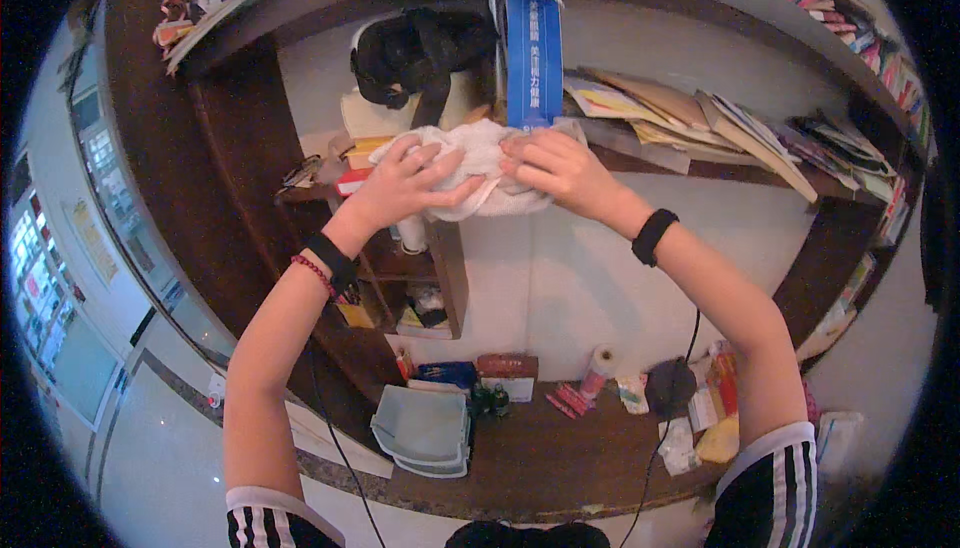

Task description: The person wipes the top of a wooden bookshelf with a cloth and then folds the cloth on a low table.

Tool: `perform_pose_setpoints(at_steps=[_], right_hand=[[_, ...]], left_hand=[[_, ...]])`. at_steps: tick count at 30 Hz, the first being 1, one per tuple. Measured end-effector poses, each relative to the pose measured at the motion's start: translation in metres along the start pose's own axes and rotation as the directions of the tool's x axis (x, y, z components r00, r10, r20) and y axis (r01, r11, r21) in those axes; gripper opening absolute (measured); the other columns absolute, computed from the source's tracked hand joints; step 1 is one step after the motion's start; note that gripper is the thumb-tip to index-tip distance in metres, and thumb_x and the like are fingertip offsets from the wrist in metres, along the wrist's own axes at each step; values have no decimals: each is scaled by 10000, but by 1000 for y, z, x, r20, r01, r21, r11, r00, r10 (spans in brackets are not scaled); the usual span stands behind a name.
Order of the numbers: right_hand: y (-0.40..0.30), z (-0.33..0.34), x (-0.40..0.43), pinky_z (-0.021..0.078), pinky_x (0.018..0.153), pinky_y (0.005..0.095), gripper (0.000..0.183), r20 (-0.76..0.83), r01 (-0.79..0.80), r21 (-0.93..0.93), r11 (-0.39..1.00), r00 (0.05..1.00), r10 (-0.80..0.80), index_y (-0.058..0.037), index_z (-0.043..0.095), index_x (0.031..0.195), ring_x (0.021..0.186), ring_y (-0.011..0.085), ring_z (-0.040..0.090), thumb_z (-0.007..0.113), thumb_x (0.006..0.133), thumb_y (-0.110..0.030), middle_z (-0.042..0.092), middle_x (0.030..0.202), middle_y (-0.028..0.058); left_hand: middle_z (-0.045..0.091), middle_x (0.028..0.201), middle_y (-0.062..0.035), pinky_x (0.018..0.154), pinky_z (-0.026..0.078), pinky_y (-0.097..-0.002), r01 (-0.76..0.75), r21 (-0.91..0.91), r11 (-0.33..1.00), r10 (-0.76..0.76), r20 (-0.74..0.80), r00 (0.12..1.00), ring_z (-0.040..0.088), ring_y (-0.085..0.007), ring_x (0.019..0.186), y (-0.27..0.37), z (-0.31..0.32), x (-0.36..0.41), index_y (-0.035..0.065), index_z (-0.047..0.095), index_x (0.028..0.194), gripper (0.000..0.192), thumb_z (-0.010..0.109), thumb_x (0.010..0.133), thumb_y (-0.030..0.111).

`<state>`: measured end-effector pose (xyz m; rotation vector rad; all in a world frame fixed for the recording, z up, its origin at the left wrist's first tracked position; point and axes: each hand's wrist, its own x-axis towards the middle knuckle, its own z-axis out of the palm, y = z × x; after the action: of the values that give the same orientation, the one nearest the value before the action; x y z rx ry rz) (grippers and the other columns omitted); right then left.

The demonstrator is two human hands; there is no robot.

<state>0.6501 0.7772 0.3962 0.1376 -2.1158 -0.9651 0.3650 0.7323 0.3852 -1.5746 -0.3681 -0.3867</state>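
Note:
Both my hands are raised in front of a dark wooden shelf and hold one bunched white cloth [480, 150] between them. My left hand [416, 180] grips its left part, the fingers spread over the folds. On the right side of the cloth, my right hand [551, 173] has its fingers curled into it. Just behind the cloth stand a blue box or board with white writing [534, 53] and a black figure-like object [420, 53]. A red item [352, 182] lies by my left hand.
Papers and envelopes [697, 120] lie on the shelf at right. Below are stacked light blue plastic trays [421, 428], a plastic roll [598, 368], a dark round object [670, 390] and small packets on the lower wooden surface [555, 458]. Cubbyholes [405, 267] are at left. Thin cables hang beside both arms.

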Motion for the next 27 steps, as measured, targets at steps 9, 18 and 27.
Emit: perform_pose_setpoints(at_steps=[9, 18, 27], right_hand=[[-5, 8, -13, 499, 869, 388, 298, 5, -74, -66, 995, 997, 74, -79, 592, 1082, 1007, 268, 590, 589, 785, -103, 612, 1157, 95], [-6, -8, -34, 503, 876, 381, 322, 77, -85, -111, 990, 993, 94, -89, 598, 1125, 1026, 269, 596, 583, 804, -117, 613, 1183, 88], [5, -54, -91, 515, 886, 365, 295, 85, -92, -139, 986, 991, 105, -88, 598, 1114, 1003, 265, 618, 571, 822, -117, 628, 1190, 75]], left_hand=[[521, 1265, 26, 946, 411, -413, 130, -114, 985, -141, -92, 986, 503, -206, 1010, 21, 7, 1, 345, 565, 1244, 519, 601, 756, 171], [552, 1284, -14, 924, 424, -406, 45, -65, 997, -44, 23, 999, 533, -216, 1014, 30, -1, 22, 283, 543, 1292, 507, 556, 794, 187], [552, 1259, -87, 842, 448, -385, 9, -150, 989, 4, 87, 996, 546, -221, 992, 64, -10, 92, 172, 520, 1313, 541, 552, 774, 206]])
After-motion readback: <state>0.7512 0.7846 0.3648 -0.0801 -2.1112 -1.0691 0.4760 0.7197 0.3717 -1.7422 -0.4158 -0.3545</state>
